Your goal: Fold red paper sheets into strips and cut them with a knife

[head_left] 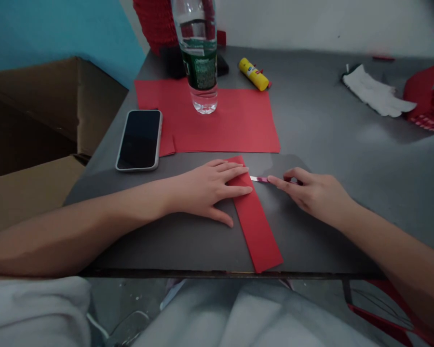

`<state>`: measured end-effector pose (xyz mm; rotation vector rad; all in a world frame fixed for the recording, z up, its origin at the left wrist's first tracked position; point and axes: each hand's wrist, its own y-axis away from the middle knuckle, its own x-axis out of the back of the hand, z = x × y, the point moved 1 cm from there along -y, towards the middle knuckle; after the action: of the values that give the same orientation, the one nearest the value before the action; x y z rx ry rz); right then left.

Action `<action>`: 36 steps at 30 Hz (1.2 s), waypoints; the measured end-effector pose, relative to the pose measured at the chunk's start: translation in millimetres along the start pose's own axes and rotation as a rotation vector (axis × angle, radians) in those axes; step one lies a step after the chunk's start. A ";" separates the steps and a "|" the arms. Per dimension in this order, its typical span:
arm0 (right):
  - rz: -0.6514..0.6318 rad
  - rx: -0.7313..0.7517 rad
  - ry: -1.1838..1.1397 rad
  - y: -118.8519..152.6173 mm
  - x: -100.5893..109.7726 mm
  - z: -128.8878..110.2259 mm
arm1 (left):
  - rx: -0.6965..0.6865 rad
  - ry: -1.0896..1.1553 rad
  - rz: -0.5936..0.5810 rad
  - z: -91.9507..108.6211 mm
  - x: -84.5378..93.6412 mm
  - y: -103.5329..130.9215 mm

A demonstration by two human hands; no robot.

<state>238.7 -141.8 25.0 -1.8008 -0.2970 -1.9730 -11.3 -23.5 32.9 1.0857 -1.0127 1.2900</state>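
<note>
A folded strip of red paper point(259, 231) lies near the table's front edge, slanting down to the right. My left hand point(217, 190) rests flat across its upper part with the fingers spread. To the right of the strip, my right hand point(307, 190) grips a utility knife point(261, 179) with a pinkish handle, the forefinger stretched along it. The pale blade points left and its tip is at or close to the strip's right edge; whether it touches cannot be made out. Most of the handle is hidden inside the hand.
Beyond the strip lie red paper sheets point(231, 125), with a water bottle point(202, 62) standing on them. A phone point(140, 140) is at their left, a yellow glue stick point(253, 73) behind. White gloves point(378, 91) lie far right. A cardboard box point(94, 91) stands left of the table point(321, 130).
</note>
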 end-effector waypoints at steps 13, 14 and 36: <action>0.049 0.000 0.022 -11.9 -3.4 -2.5 | 0.002 -0.015 -0.025 0.7 0.7 -0.7; 0.048 0.000 0.014 -11.4 -3.4 -2.5 | 0.001 -0.012 -0.020 0.5 0.3 -0.6; 0.005 0.049 0.038 -7.8 -2.5 12.8 | 0.047 0.040 -0.013 2.0 1.7 0.7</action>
<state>246.6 -128.8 25.3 -1.7302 -0.3250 -1.9767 -11.9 -25.2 35.1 1.0965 -0.9483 1.3252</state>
